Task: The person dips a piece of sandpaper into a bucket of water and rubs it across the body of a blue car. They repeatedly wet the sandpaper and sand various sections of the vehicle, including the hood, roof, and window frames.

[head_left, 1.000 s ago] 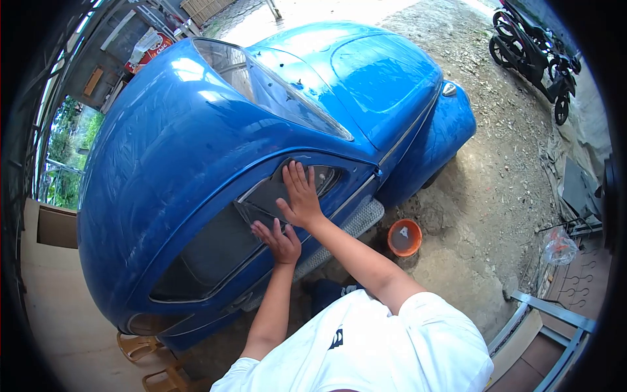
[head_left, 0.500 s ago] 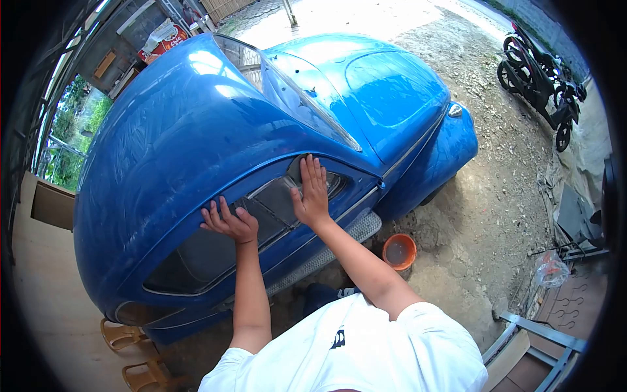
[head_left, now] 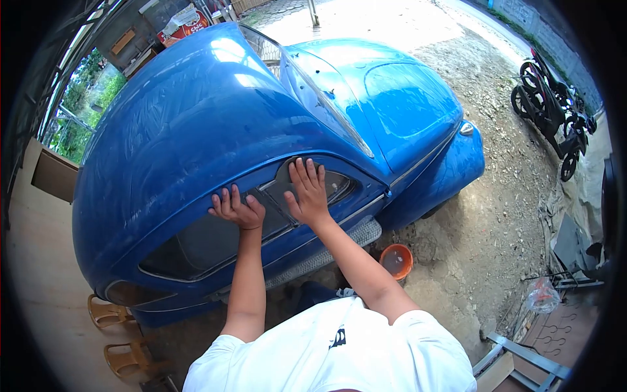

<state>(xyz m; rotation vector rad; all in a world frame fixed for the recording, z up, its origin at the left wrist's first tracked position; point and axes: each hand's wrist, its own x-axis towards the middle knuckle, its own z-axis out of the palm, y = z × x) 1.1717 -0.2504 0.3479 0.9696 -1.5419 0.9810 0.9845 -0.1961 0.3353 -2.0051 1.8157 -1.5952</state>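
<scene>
A blue rounded car (head_left: 176, 124) with whitish streaks on its roof stands in front of me, side on. My left hand (head_left: 238, 209) rests at the upper frame of the side window (head_left: 209, 238), fingers apart and slightly bent. Farther forward, my right hand (head_left: 308, 191) lies flat against the front door window (head_left: 338, 186), its fingers stretched upward. A dark rounded patch shows beside the right palm; whether it is a cloth or a reflection I cannot make out. Neither hand visibly grips anything.
An orange bucket (head_left: 396, 261) of murky liquid stands on the ground by the running board (head_left: 326, 255). Brown plastic chairs (head_left: 127, 358) are at lower left. A black motorcycle (head_left: 552, 111) is parked at the right, above a metal frame (head_left: 522, 359).
The view has shifted, so the car's front and the motorcycle sit lower and farther right. Both hands stay against the window area in nearly the same poses.
</scene>
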